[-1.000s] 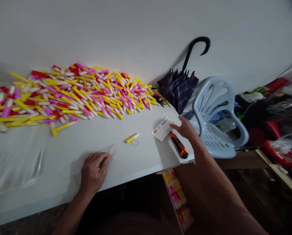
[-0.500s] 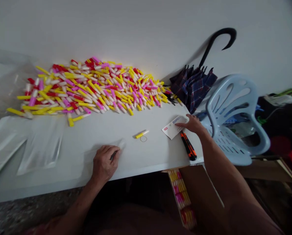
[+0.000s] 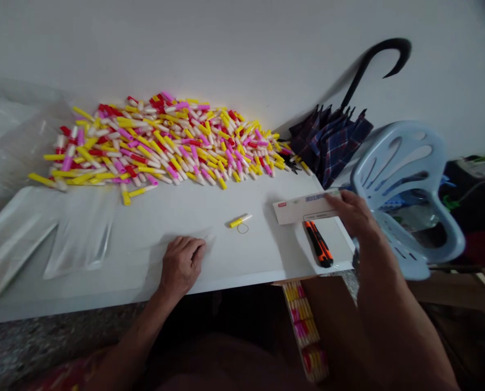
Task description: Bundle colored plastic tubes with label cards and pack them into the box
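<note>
A white wall (image 3: 226, 49) rose behind the long white table (image 3: 193, 214) where we worked, and a black-handled checked umbrella (image 3: 332, 146) leaned against that wall beside a pale blue plastic chair (image 3: 393, 157) at the table's right end. A clear plastic sheet (image 3: 80, 233) lay over the table's left side. Along the back of the table spread a big heap of plastic tubes (image 3: 161, 144) in yellow, white, pink and red. Below the front edge stood a cardboard box (image 3: 332, 326) with rows of similar tubes (image 3: 303, 326) packed along its side. Our right hand (image 3: 350, 214) gripped the end of a white envelope (image 3: 303, 207) between thumb and fingers, holding it flat just above an orange-and-black box cutter (image 3: 319, 244) near the table's right front corner. Our left hand (image 3: 181, 263) lay open on the table, fingers together, holding nothing. Between the hands lay a single yellow-and-white tube (image 3: 240, 221), just beside a small rubber band (image 3: 243, 228).
</note>
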Action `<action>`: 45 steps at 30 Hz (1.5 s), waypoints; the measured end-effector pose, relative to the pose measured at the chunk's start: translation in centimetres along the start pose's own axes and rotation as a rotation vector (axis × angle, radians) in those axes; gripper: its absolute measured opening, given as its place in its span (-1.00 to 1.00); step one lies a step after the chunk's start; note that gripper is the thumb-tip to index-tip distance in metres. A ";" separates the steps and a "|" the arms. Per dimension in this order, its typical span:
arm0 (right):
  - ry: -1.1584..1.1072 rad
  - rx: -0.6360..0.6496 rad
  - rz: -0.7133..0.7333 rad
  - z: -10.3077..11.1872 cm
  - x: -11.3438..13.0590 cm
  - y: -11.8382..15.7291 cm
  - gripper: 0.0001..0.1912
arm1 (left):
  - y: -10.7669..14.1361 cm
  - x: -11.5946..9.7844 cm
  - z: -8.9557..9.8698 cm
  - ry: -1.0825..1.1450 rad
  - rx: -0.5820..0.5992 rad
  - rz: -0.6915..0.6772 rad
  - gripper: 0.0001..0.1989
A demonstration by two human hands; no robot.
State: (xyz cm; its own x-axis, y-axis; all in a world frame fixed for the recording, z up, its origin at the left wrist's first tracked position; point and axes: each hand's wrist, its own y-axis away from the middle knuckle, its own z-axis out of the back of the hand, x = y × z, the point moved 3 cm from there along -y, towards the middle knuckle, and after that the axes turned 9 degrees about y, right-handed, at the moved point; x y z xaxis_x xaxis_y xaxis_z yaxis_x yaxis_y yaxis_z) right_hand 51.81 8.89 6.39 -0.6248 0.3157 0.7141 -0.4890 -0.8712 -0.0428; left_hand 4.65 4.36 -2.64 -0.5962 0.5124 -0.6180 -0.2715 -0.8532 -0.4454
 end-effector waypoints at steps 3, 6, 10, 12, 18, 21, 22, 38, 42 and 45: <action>-0.196 -0.080 -0.021 0.6 0.8 4.5 -0.55 | 0.0 0.1 0.0 0.039 -0.022 -0.004 -0.87; -0.274 -0.147 -0.029 -1.8 1.8 9.7 -0.57 | 0.0 0.1 0.2 0.085 -0.058 -0.014 -0.89; -0.408 -0.125 -0.023 -7.3 3.8 14.9 -0.61 | 0.1 -0.1 0.4 0.120 -0.087 -0.038 -0.90; -0.461 -0.131 -0.029 -9.3 4.7 16.1 -0.62 | 0.1 -0.3 0.5 0.125 -0.086 -0.046 -0.91; -0.471 -0.097 -0.013 -10.7 5.7 16.9 -0.65 | 0.2 -0.5 0.6 0.117 -0.083 -0.038 -0.91; -0.479 -0.092 -0.019 -10.9 5.4 17.3 -0.66 | 0.2 -0.5 0.5 0.118 -0.080 -0.040 -0.90; -0.485 -0.095 -0.020 -11.0 5.4 17.4 -0.66 | 0.2 -0.5 0.5 0.117 -0.078 -0.040 -0.90; -0.466 0.036 -0.048 -11.7 5.5 18.5 -0.65 | 0.3 -0.3 0.4 0.119 -0.075 -0.007 -0.88; -0.479 0.050 -0.071 -11.8 5.3 18.4 -0.65 | 0.3 -0.4 0.4 0.108 -0.067 -0.027 -0.88; -0.482 0.047 -0.070 -11.8 5.2 18.3 -0.64 | 0.3 -0.4 0.4 0.103 -0.065 -0.035 -0.89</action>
State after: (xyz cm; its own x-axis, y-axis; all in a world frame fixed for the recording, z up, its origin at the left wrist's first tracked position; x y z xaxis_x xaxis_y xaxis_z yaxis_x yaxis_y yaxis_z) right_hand 32.42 -0.96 1.12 -0.2330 0.1741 0.9568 -0.4854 -0.8734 0.0407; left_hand 4.52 3.85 -2.24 -0.5053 0.5523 -0.6630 -0.2392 -0.8279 -0.5074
